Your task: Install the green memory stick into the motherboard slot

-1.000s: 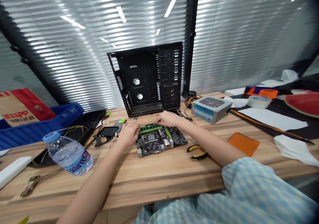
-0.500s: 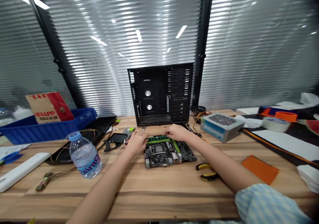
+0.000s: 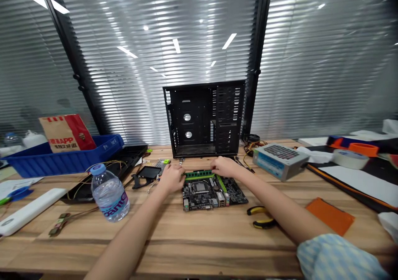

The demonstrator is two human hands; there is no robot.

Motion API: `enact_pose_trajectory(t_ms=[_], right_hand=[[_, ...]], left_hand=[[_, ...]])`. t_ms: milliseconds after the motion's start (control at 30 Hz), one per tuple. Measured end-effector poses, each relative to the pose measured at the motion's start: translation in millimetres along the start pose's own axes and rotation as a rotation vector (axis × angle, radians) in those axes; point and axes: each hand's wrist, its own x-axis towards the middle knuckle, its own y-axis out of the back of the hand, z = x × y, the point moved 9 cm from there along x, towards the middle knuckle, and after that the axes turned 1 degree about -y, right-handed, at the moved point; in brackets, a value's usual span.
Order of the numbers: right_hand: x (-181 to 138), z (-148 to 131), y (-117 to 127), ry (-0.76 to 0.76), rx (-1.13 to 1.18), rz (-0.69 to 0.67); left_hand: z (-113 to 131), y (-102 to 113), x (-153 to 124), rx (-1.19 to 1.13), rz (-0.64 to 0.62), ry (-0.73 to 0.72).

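A motherboard [image 3: 203,195] lies flat on the wooden table in front of me, its ports facing my side. Along its far edge a green RAM stick [image 3: 199,174] stands in or right over the lime-green slot; I cannot tell how deep it sits. My left hand [image 3: 172,178] has its fingers closed at the stick's left end. At the right end, my right hand [image 3: 224,166] is closed on it too, bent down from above. The fingertips are partly hidden. Just behind the hands stands an open black computer case [image 3: 199,118].
A water bottle [image 3: 110,195] is left of my left forearm. Yellow-black pliers [image 3: 263,217] lie beside my right forearm, near an orange sheet [image 3: 330,215]. A power supply [image 3: 281,159] stands at the right, a blue bin [image 3: 62,161] at the back left.
The view has turned slightly left, so everything appears a little further right. Both hands stay at the ends of the RAM stick, with little visible movement.
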Motion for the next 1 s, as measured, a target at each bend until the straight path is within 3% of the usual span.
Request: enact_pose_trajectory(t_ms=[1000], right_hand=[[-0.6,-1.3,4.9,0.014,0.044,-0.002]], left_hand=[[-1.6,0.8,0.5,0.015,0.003,0.015]])
